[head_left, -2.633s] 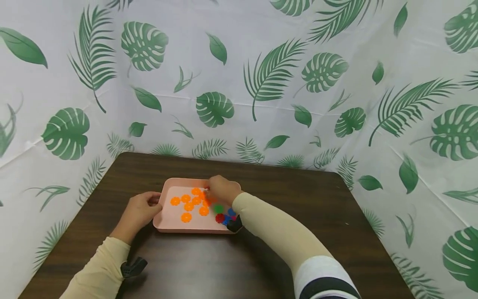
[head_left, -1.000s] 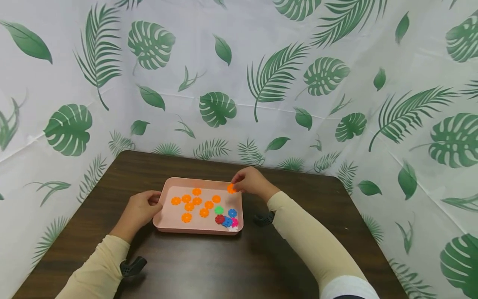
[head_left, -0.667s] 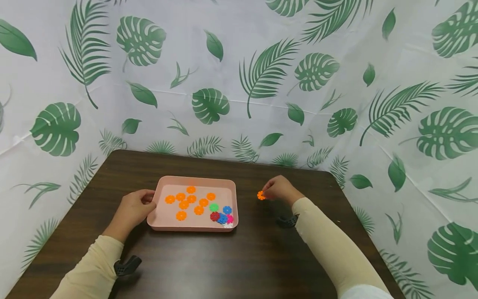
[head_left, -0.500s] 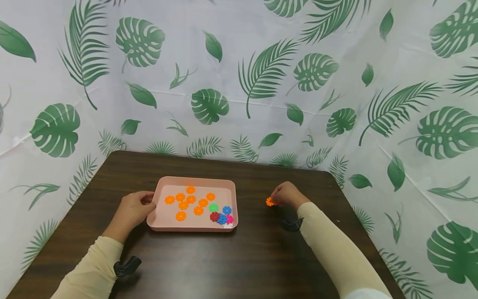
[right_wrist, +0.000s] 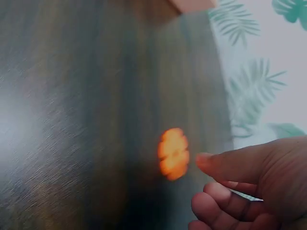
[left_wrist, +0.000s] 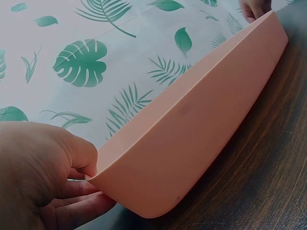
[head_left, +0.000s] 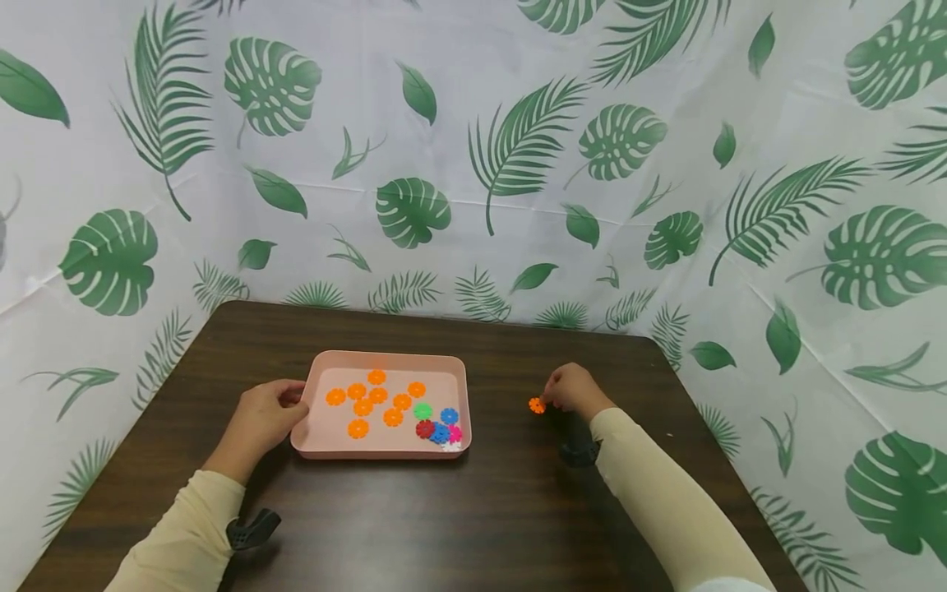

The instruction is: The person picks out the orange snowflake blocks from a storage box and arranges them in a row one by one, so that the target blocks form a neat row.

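My left hand pinches the left wall of a shallow pink tray, thumb inside and fingers outside, as the left wrist view shows close up. Right of the tray, an orange notched plastic building disc lies on the dark wood table. My right hand hovers just beside that disc. In the right wrist view a small gap separates my thumb tip from the disc, and the fingers hang loosely curled with nothing between them.
Several more orange discs are spread in the tray. A green disc and a red disc lie near blue, pink and white ones at its right front corner. Leaf-patterned cloth rises behind the table's back edge.
My right hand took an orange disc from the tray, carried it rightward, set it on the table and let go. My left hand has stayed on the tray.
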Demonstrator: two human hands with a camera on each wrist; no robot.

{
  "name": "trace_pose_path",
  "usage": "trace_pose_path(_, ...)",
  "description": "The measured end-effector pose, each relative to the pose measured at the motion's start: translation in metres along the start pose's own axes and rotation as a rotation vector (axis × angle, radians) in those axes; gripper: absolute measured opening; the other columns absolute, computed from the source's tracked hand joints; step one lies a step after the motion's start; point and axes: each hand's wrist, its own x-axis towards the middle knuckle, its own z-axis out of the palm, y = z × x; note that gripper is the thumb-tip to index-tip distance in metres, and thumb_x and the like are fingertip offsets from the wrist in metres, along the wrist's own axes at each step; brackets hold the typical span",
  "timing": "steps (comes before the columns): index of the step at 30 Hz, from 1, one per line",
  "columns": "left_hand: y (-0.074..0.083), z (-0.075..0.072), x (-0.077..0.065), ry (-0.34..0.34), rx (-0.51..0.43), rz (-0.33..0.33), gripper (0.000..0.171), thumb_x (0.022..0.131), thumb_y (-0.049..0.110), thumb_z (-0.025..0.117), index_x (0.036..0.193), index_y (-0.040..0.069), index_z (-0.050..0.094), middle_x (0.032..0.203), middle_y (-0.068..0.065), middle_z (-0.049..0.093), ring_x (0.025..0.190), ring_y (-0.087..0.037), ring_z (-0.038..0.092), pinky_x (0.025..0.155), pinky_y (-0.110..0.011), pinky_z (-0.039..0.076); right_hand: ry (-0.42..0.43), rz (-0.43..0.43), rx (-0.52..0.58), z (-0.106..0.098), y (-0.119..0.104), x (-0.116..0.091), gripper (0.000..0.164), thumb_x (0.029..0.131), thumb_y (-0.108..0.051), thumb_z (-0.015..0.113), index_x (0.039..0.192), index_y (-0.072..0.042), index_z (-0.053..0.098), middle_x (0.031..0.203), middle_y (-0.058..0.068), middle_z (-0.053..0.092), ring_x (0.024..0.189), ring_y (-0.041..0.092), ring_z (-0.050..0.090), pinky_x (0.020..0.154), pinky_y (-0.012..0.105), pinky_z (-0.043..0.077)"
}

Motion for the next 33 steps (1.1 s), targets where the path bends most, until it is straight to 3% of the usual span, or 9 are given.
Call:
trace_pose_path(3,-0.001,-0.001,0.000,0.005,-0.001,-0.001,0.051,0.091,0.017,0.068,0.135,-0.008,0.060,0.116,-0.026,0.069,0.100,-0.037,0.065,0.091,-0.052,0.058,0.021,-0.041,0.001,-0.003,-0.015,-0.002,0.012,0.092,-0.015,0.074,0.083,-0.007,0.070,0.083,0.007,0.069,0.074,0.023,0.063,0.064,0.034,0.053)
trace_pose_path(8,-0.003,-0.001,0.000,0.022,-0.011,0.008,0.051,0.090,0.015,0.067,0.135,-0.009,0.061,0.114,-0.026,0.069,0.099,-0.036,0.066,0.089,-0.051,0.059,0.032,-0.208,-0.001,0.002,-0.061,-0.002,0.015,0.092,-0.023,0.077,0.099,-0.010,0.076,0.098,0.007,0.071,0.085,0.022,0.065,0.076,0.038,0.058)
trace_pose_path(15,-0.007,-0.001,0.001,0.021,-0.019,0.019,0.049,0.090,0.015,0.068,0.133,-0.008,0.063,0.112,-0.024,0.070,0.098,-0.036,0.066,0.090,-0.052,0.058,-0.063,-0.432,-0.075,0.044,-0.144,0.000,0.030,0.093,-0.023,0.078,0.118,-0.008,0.077,0.105,0.002,0.074,0.092,0.019,0.066,0.083,0.036,0.060)
trace_pose_path(21,-0.007,0.000,0.005,0.025,-0.019,0.036,0.048,0.089,0.016,0.069,0.131,-0.007,0.064,0.109,-0.022,0.071,0.095,-0.033,0.067,0.089,-0.051,0.058,-0.171,-0.549,-0.234,0.080,-0.186,0.008,0.031,0.093,-0.018,0.078,0.122,-0.008,0.077,0.114,0.005,0.076,0.100,0.017,0.067,0.090,0.032,0.058)
trace_pose_path(24,-0.007,0.001,0.006,0.038,-0.019,0.048,0.047,0.088,0.015,0.069,0.129,-0.006,0.066,0.107,-0.021,0.072,0.094,-0.032,0.067,0.089,-0.051,0.058,-0.220,-0.545,-0.301,0.091,-0.198,0.010,0.031,0.095,-0.016,0.076,0.125,-0.010,0.075,0.117,0.001,0.074,0.105,0.016,0.066,0.097,0.033,0.056)
trace_pose_path(28,-0.006,0.003,0.007,0.044,-0.031,0.053,0.045,0.088,0.014,0.068,0.129,-0.006,0.066,0.106,-0.020,0.073,0.093,-0.031,0.067,0.089,-0.050,0.058,-0.276,-0.460,-0.321,0.098,-0.204,0.010,0.038,0.092,-0.010,0.077,0.130,-0.013,0.072,0.118,-0.004,0.070,0.106,0.016,0.062,0.102,0.036,0.054)
trace_pose_path(30,-0.006,0.003,0.008,0.042,-0.036,0.048,0.045,0.088,0.014,0.069,0.129,-0.006,0.066,0.107,-0.020,0.073,0.094,-0.031,0.067,0.089,-0.050,0.058,-0.293,-0.423,-0.325,0.101,-0.205,0.011,0.041,0.090,-0.008,0.078,0.129,-0.015,0.071,0.117,-0.005,0.068,0.105,0.015,0.060,0.100,0.038,0.055)
trace_pose_path(33,-0.007,0.001,0.009,0.043,-0.043,0.047,0.045,0.088,0.014,0.069,0.129,-0.006,0.066,0.107,-0.019,0.073,0.094,-0.031,0.068,0.089,-0.049,0.059,-0.291,-0.433,-0.375,0.106,-0.207,0.015,0.034,0.089,-0.010,0.080,0.121,-0.015,0.072,0.109,-0.006,0.067,0.099,0.015,0.059,0.096,0.035,0.056)
